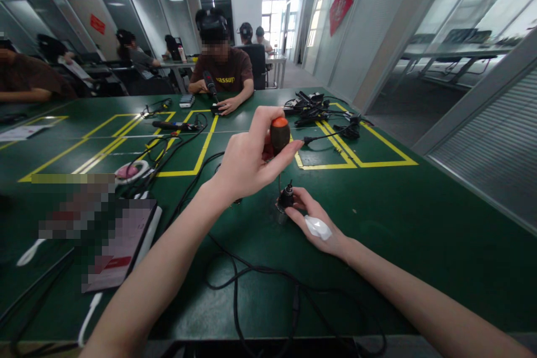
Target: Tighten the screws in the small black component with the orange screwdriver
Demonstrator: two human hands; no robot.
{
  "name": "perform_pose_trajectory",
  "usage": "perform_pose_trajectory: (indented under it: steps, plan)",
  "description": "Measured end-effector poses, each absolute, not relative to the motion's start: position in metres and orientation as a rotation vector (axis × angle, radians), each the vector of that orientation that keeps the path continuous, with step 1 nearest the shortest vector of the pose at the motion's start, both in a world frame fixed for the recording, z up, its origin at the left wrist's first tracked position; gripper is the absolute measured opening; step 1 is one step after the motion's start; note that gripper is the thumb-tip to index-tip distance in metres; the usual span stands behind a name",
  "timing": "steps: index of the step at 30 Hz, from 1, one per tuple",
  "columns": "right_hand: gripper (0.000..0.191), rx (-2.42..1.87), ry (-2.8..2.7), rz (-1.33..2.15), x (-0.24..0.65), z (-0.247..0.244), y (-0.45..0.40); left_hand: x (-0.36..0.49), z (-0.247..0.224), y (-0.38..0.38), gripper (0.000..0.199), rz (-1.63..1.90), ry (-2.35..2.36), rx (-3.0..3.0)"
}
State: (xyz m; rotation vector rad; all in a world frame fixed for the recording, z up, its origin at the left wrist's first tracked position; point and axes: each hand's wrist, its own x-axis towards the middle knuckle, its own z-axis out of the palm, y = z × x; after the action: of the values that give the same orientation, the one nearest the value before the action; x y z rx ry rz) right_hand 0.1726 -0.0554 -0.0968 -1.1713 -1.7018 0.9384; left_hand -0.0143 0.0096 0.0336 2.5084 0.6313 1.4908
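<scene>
My left hand (247,159) is closed round the handle of a screwdriver (280,137), which is dark with an orange end cap. Its thin shaft points down beside a small black part with a narrow tip and a silvery base (286,197). The fingers of my right hand (312,215) pinch that part from the right, low over the green table. I cannot tell whether the screwdriver's tip touches it. A white patch (319,227) covers the back of my right hand.
Black cables (268,271) loop across the green table (390,224) near me. Two phones, one of them here (121,246), lie at left beside a white ring-shaped item (133,172). Dark tools and cables (310,106) pile up behind. Opposite, a person (224,70) holds a power driver (210,83).
</scene>
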Motion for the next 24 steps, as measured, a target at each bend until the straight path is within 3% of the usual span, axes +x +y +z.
perform_pose_trajectory:
  steps: [13, 24]
  plan:
    - [0.033, -1.178, -1.699, 0.96, 0.173, -0.0946, -0.0562, -0.014, 0.0346, 0.0052, 0.04, 1.451, 0.63, 2.562]
    - [0.033, -1.173, -1.693, 0.952, 0.1722, -0.0941, -0.0566, -0.018, 0.0343, 0.0099, 0.034, 1.467, 0.552, 2.651]
